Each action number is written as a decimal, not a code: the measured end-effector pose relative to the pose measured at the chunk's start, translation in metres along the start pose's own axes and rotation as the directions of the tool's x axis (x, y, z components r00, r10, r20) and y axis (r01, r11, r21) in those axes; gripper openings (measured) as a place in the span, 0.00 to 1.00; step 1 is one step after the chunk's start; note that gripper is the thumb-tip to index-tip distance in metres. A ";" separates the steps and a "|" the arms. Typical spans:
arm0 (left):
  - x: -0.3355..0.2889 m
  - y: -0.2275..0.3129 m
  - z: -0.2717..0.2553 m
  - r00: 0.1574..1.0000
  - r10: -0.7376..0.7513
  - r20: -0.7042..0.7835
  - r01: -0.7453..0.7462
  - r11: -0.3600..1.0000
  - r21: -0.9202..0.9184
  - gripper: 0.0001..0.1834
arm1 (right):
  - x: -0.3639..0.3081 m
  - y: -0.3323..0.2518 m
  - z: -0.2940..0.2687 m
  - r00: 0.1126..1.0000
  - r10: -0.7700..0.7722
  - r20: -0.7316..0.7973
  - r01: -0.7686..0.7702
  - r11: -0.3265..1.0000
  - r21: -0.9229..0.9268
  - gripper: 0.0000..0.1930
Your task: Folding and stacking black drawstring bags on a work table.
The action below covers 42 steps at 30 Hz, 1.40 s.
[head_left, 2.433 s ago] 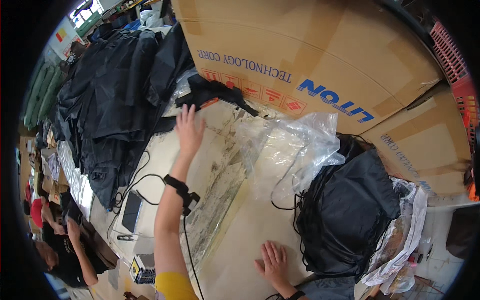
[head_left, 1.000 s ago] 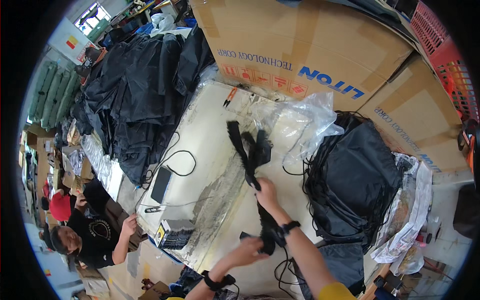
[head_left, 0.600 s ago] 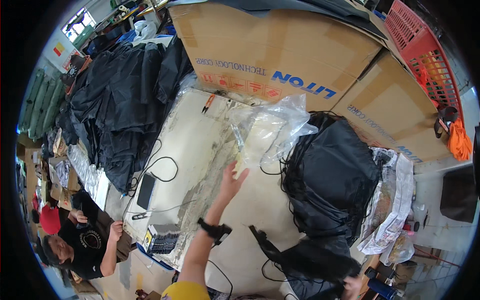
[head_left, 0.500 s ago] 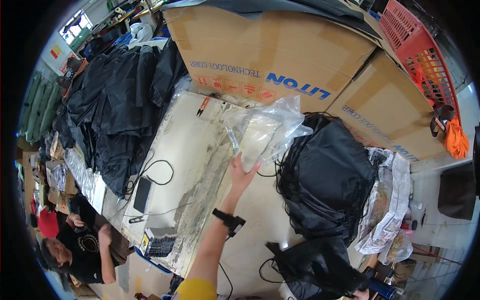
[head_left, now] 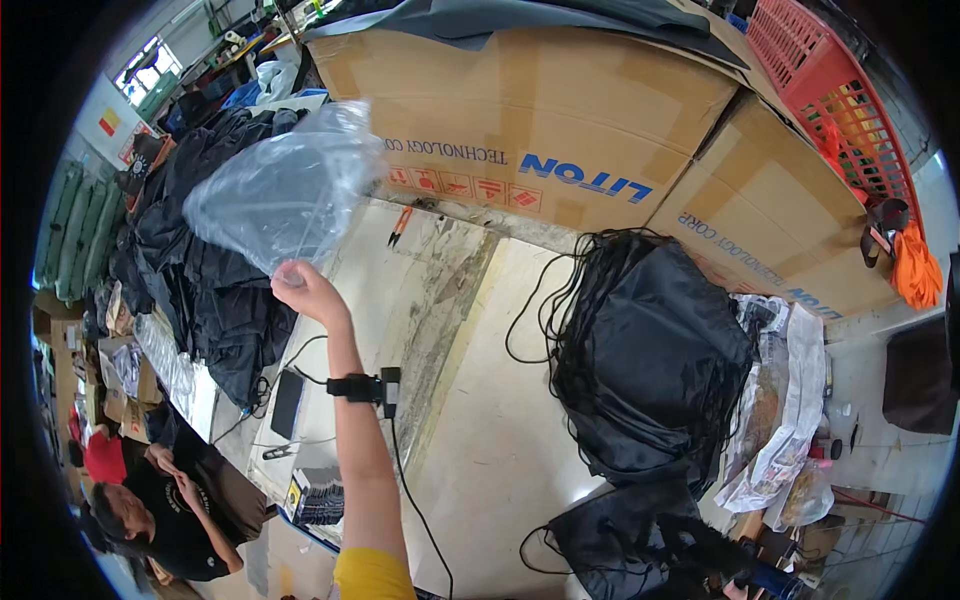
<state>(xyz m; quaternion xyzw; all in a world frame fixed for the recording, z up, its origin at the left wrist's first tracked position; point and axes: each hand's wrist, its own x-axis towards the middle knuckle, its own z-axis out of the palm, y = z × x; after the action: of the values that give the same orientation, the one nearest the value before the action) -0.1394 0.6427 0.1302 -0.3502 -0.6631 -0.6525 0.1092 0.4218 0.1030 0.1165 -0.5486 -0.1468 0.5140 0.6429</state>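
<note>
My left hand [head_left: 303,290], its forearm bare below a dark wrist strap, is closed on the edge of a clear plastic bag [head_left: 285,190]. The bag hangs spread out and slightly blurred in front of a heap of black fabric [head_left: 215,220]. At the lower right rim, a sliver of my right hand [head_left: 737,590] shows beside a black drawstring bag [head_left: 610,535]; its fingers are too cut off to read. A stack of black drawstring bags [head_left: 650,350] with loose cords lies on the right of the table [head_left: 490,440].
Large cardboard boxes [head_left: 520,110] wall off the far side. Orange-handled snips [head_left: 400,226], a phone [head_left: 287,404] and a stack of small dark cards [head_left: 318,497] lie on the left. A red basket [head_left: 830,90] stands far right. Another person [head_left: 180,515] is at lower left.
My left hand has gone from mid-table to the left, lifting the clear plastic bag off the table toward the black fabric heap. The black bag at lower right now lies flatter.
</note>
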 end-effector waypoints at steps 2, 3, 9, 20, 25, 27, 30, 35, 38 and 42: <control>0.007 -0.046 -0.002 0.992 -0.071 0.106 0.080 0.993 -0.083 0.19 | 0.005 -0.004 0.008 0.999 -0.044 0.005 0.044 0.998 0.044 0.35; 0.001 -0.066 -0.006 0.948 -0.137 0.287 0.137 0.990 0.020 0.26 | 0.009 -0.006 0.013 0.998 -0.069 0.006 0.068 0.995 0.067 0.35; -0.123 -0.019 -0.060 0.202 -0.416 0.887 0.341 0.878 0.334 0.35 | -0.062 -0.038 0.009 0.956 -0.225 -0.190 0.247 0.964 0.102 0.34; -0.314 0.100 -0.270 -0.579 0.108 0.808 0.188 0.982 0.003 0.37 | -0.263 -0.082 -0.031 0.839 -0.410 -0.357 0.484 0.862 0.149 0.35; -0.400 0.120 -0.309 -0.353 -0.034 0.935 -0.128 0.992 -0.012 0.35 | -0.319 -0.059 -0.068 0.753 -0.474 -0.456 0.580 0.806 0.121 0.30; -0.411 0.132 -0.316 -0.510 -0.095 0.855 -0.242 0.970 -0.037 0.22 | -0.349 -0.040 -0.094 0.752 -0.495 -0.436 0.601 0.786 0.143 0.33; -0.389 0.179 -0.309 -0.514 0.340 0.787 0.045 0.927 -0.372 0.20 | -0.379 -0.034 -0.101 0.651 -0.487 -0.582 0.607 0.794 0.015 0.34; -0.282 0.318 -0.194 -0.100 0.517 0.850 -0.174 0.832 -0.527 0.14 | -0.400 -0.029 -0.108 0.619 -0.475 -0.625 0.618 0.786 0.015 0.39; -0.248 0.342 -0.133 0.280 0.682 0.676 -0.644 0.656 -0.394 0.24 | -0.386 -0.033 -0.089 0.604 -0.442 -0.663 0.648 0.757 0.086 0.41; -0.275 0.350 -0.169 0.238 0.811 0.534 -0.481 0.576 -0.661 0.26 | -0.393 -0.019 -0.104 0.701 -0.339 -0.627 0.500 0.861 0.094 0.40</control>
<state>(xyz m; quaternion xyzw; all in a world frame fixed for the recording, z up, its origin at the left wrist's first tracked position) 0.2218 0.3612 0.2620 -0.8617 -0.2890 -0.4171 -0.0038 0.3409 -0.2756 0.2430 -0.5437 0.0066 0.1701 0.8218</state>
